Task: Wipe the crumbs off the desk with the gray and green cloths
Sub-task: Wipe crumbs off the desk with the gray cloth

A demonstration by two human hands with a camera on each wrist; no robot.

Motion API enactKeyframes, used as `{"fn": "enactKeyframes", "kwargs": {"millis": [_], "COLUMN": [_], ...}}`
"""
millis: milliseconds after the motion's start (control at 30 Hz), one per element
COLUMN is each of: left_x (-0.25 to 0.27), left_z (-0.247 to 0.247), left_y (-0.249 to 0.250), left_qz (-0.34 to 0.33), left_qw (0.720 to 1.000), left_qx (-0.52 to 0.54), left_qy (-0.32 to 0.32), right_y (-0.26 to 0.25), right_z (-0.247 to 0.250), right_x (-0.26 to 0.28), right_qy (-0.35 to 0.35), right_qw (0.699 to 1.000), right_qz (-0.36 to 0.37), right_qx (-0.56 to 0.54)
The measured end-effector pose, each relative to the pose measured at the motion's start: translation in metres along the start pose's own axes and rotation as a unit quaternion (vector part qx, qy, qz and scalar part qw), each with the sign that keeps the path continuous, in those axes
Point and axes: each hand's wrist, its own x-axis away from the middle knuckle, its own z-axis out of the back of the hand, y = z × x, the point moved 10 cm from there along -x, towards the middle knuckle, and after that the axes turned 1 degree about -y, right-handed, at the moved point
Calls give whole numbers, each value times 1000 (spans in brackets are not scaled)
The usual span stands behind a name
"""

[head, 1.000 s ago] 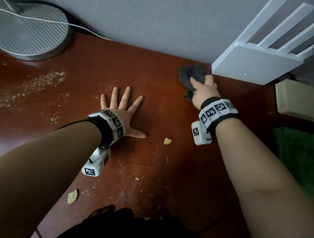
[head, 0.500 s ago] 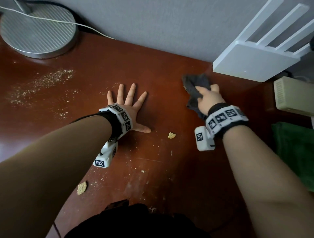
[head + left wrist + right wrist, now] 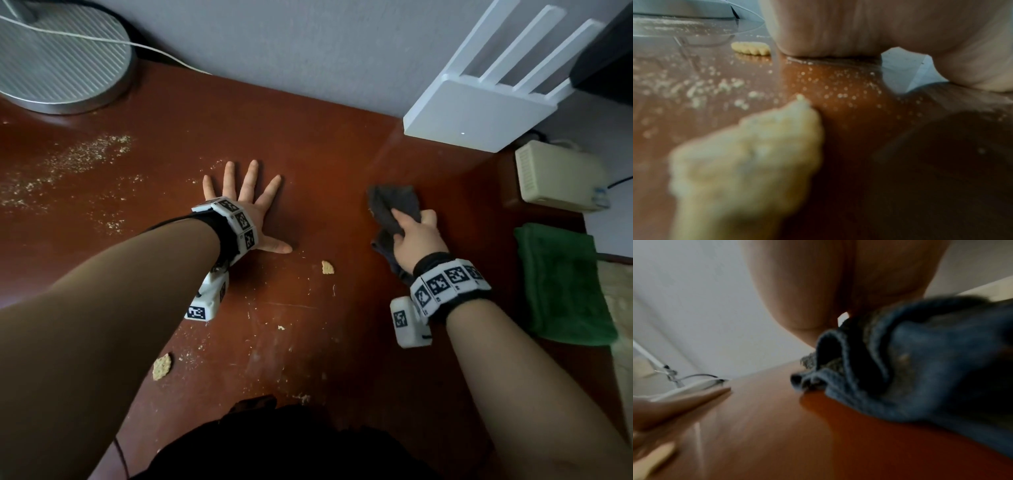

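My right hand (image 3: 416,236) grips a bunched gray cloth (image 3: 390,209) and holds it down on the red-brown desk (image 3: 325,147), right of centre. The right wrist view shows the gray cloth (image 3: 920,369) crumpled under the palm, blurred. My left hand (image 3: 245,202) lies flat on the desk with fingers spread, holding nothing. A cracker piece (image 3: 327,267) lies between the hands, another cracker piece (image 3: 161,366) near the front edge. Fine crumbs (image 3: 78,157) are scattered at the left. The green cloth (image 3: 561,284) lies folded at the right, untouched.
A round metal lamp base (image 3: 58,61) with a white cable stands at the back left. A white router (image 3: 479,113) leans against the wall at the back right, a cream box (image 3: 558,178) beside it. The wall runs along the desk's far edge.
My right hand has dragged the gray cloth away from the wall toward me. The left hand stays flat in the same spot.
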Motion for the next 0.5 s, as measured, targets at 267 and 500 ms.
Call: {"fn": "enactKeyframes", "kwargs": {"millis": [267,500], "left_x": [12,33], "left_z": [-1,4], "left_y": [0,-65], "left_qz": [-31,2], "left_qw": [999,997], "left_qx": [4,61], "left_qy": [12,56], "right_y": [-73,-61], "right_z": [-63,-2], "right_x": [74,26], "right_qy": [-106,40], "right_qw": [984,997], "right_qz": [141,17], "right_qx": [38,-61]}}
